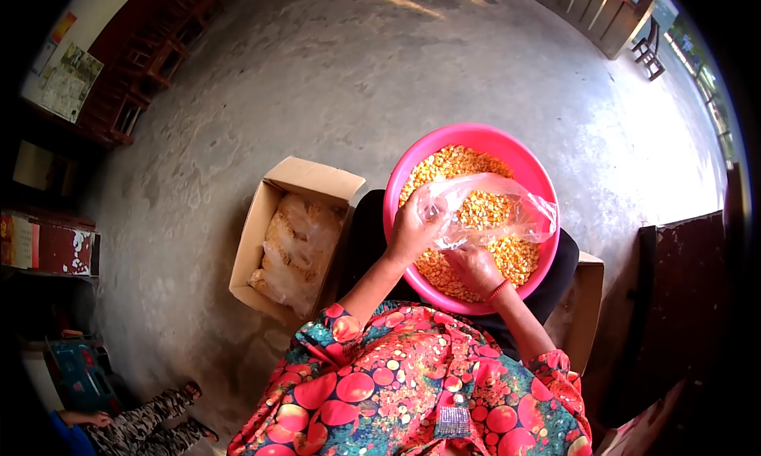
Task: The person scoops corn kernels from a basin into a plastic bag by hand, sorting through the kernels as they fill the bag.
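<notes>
A clear plastic bag (527, 214) stretches over the loose yellow corn kernels (452, 166) in a pink basin (541, 166). The basin rests on my lap between my knees. My left hand (416, 228) is closed on the bag's left end, above the basin's left side. Just below and to the right, my right hand (476, 270) has its fingers pinched at the bag's near edge, with a red bracelet (498, 289) round the wrist. Kernels show through the thin film, and my right fingertips are partly hidden under it.
On the floor to my left stands an open cardboard box (246, 258) with filled plastic bags (293, 250) inside. Another cardboard box (587, 309) is at my right, partly behind my leg. Wooden chairs (162, 59) line the left wall. Another person's legs (151, 420) show at lower left.
</notes>
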Tool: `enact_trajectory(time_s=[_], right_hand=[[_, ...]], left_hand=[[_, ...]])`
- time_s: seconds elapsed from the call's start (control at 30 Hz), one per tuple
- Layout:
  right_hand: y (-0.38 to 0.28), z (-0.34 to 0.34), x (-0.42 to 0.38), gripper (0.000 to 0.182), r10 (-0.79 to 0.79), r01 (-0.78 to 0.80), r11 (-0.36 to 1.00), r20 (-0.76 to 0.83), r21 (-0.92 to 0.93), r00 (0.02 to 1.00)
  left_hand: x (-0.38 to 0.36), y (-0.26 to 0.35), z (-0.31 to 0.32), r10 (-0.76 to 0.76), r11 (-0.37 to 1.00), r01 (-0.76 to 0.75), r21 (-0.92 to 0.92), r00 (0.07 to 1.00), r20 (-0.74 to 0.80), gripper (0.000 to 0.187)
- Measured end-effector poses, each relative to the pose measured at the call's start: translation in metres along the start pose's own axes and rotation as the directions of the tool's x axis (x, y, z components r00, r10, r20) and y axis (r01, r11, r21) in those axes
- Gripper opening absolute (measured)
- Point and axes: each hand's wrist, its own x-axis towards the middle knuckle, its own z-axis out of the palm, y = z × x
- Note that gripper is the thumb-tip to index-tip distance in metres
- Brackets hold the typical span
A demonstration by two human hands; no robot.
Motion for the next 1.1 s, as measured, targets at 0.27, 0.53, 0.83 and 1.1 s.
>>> enact_trajectory(time_s=[0.27,0.53,0.83,1.1], right_hand=[[0.009,-0.021,-0.012,0.021,0.468,-0.420,0.010,0.367,0.907,0.804],[0.005,-0.066,0.006,0.020,0.446,-0.065,-0.329,0.216,0.942,0.869],[0.039,-0.040,0.064,0.021,0.596,-0.038,0.338,-0.183,0.940,0.782],[-0.007,-0.060,0.014,0.011,0.381,-0.184,0.474,-0.012,0.861,0.925]], left_hand=[[0.011,0.002,0.003,-0.454,0.689,0.383,-0.615,0.890,0.045,0.018],[0.002,0.028,0.007,-0.351,0.764,0.324,-0.557,0.934,0.062,0.011],[-0.005,0.051,0.006,-0.301,0.771,0.326,-0.546,0.943,0.138,0.014],[-0.016,0.040,-0.006,-0.310,0.689,0.399,-0.605,0.917,0.252,0.017]])
